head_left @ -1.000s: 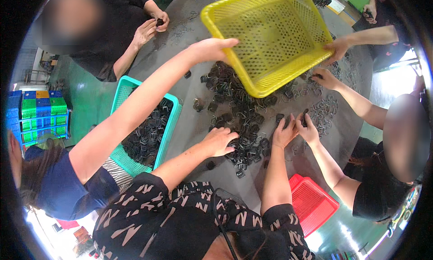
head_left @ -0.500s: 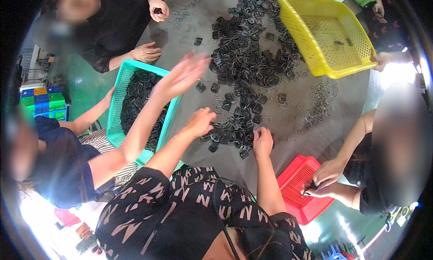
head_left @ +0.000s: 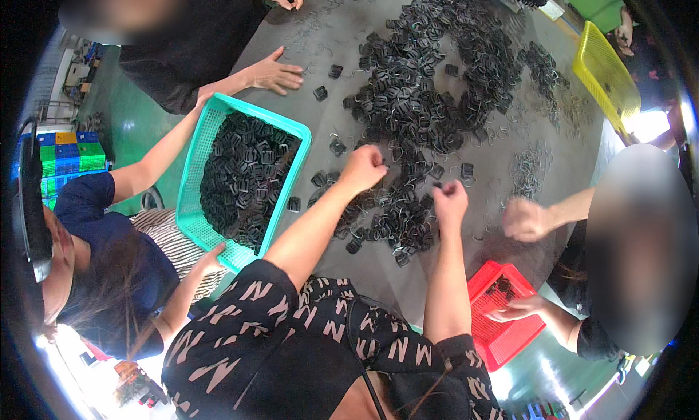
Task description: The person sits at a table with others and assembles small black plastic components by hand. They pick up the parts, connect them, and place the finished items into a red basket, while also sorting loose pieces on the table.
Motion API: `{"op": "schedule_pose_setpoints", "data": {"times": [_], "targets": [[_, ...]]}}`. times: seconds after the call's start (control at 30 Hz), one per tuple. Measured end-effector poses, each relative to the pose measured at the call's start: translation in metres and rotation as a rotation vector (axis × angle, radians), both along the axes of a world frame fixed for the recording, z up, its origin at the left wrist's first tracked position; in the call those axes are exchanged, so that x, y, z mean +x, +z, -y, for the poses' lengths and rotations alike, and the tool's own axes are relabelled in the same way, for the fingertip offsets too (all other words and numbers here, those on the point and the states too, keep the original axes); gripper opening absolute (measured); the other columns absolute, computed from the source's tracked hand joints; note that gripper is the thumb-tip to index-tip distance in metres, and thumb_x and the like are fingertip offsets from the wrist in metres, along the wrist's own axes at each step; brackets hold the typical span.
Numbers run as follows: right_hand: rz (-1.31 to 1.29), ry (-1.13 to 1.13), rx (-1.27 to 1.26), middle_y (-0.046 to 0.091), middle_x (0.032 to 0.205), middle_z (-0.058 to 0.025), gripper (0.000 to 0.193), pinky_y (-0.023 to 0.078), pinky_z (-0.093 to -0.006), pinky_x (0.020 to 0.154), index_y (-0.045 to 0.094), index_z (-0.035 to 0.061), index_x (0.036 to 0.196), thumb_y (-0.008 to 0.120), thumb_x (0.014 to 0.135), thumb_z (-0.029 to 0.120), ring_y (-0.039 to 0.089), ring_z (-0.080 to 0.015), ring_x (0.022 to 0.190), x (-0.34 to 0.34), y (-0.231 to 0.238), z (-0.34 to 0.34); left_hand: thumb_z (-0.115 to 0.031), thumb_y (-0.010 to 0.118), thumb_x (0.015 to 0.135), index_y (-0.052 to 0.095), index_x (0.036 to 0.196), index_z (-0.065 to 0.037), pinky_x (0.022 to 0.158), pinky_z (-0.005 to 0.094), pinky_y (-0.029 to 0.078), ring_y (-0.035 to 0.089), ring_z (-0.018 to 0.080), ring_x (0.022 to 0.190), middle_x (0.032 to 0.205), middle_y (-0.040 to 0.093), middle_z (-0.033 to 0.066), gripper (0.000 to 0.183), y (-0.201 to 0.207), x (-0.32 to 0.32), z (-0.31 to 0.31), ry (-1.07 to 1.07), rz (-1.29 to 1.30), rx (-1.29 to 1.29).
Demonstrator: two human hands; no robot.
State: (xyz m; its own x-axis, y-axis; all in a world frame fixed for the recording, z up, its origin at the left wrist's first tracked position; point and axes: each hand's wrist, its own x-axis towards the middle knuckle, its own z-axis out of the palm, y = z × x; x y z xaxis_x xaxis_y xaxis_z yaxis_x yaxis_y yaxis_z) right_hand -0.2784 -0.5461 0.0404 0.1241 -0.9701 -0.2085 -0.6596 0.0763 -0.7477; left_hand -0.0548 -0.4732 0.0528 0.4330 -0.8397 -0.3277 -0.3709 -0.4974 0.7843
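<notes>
left hand [head_left: 362, 167]: curled into a loose fist over the near edge of the black clips pile [head_left: 426, 92], touching it (what it pinches, cannot tell)
right hand [head_left: 450, 199]: fingers closed, on the clips just right of the left hand
clips: heaped mid-table [head_left: 495, 180], spreading far
teal basket [head_left: 195, 174]: left, full of clips
red basket [head_left: 502, 340]: near right
yellow basket [head_left: 604, 78]: far right

- A teal basket [head_left: 191, 174] sits at the left edge of the grey tabletop [head_left: 502, 136], filled with black parts.
- A yellow basket [head_left: 606, 78] stands tilted at the far right.
- A red basket [head_left: 502, 333] lies low at the right, near a co-worker's arm.
- Thin wire clips [head_left: 530, 169] lie scattered in a loose patch.
- Stacked blue and green crates [head_left: 69, 158] stand on the floor at the left.
</notes>
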Motion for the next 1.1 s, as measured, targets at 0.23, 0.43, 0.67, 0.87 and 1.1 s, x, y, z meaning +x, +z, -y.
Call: {"op": "schedule_pose_setpoints", "data": {"times": [0.23,0.43,0.67,0.87,1.1], "targets": [[0.783,-0.291,0.467,0.059,0.084,-0.0091,0.018,0.048,-0.0327,0.058,0.053,0.0028,0.088,0.052,0.07,0.001,0.06,-0.0211,0.07,-0.041,0.009,0.031,-0.005,0.066,0.07,0.053,0.097,-0.005,0.067,0.034,0.05,0.064,0.0232,0.08,0.084,0.065,0.0094,0.029,-0.028,0.054,-0.016,0.246,0.021,-0.06],[1.355,-0.366,0.786,0.06,0.108,-0.0209,0.034,0.053,-0.0429,0.083,0.052,-0.0008,0.117,0.054,0.085,0.011,0.061,-0.0336,0.1,-0.04,0.007,0.042,-0.021,0.077,0.065,0.058,0.082,-0.006,0.072,0.0416,0.049,0.061,0.0331,0.085,0.091,0.065,0.0131,0.029,-0.027,0.032,-0.01,0.131,0.212,0.118],[1.143,-0.499,0.795,0.06,0.089,-0.0118,0.024,0.054,-0.0415,0.072,0.057,0.0002,0.098,0.062,0.085,0.02,0.059,-0.0268,0.079,-0.052,-0.014,0.054,-0.023,0.079,0.073,0.058,0.077,-0.008,0.052,0.0273,0.04,0.051,0.0096,0.061,0.069,0.056,-0.0014,0.026,-0.012,0.071,-0.042,0.302,-0.487,0.015],[-0.169,-0.223,-0.16,0.06,0.078,-0.0099,0.038,0.047,-0.0363,0.07,0.057,0.0028,0.089,0.076,0.072,0.03,0.058,-0.0254,0.071,-0.018,-0.01,0.061,-0.019,0.073,0.081,0.057,0.084,-0.009,0.051,0.0237,0.038,0.052,0.008,0.063,0.071,0.057,-0.0023,0.02,0.002,0.102,-0.068,0.639,-1.085,-0.391],[-0.339,0.026,-0.015,0.062,0.079,-0.0126,0.033,0.047,-0.039,0.063,0.055,0.0072,0.091,0.075,0.072,0.026,0.063,-0.0329,0.078,-0.019,-0.028,0.071,-0.027,0.081,0.065,0.062,0.087,-0.004,0.062,0.0285,0.046,0.057,0.0142,0.068,0.071,0.06,0.0025,0.037,-0.017,0.068,-0.042,0.254,0.322,0.061]]}}
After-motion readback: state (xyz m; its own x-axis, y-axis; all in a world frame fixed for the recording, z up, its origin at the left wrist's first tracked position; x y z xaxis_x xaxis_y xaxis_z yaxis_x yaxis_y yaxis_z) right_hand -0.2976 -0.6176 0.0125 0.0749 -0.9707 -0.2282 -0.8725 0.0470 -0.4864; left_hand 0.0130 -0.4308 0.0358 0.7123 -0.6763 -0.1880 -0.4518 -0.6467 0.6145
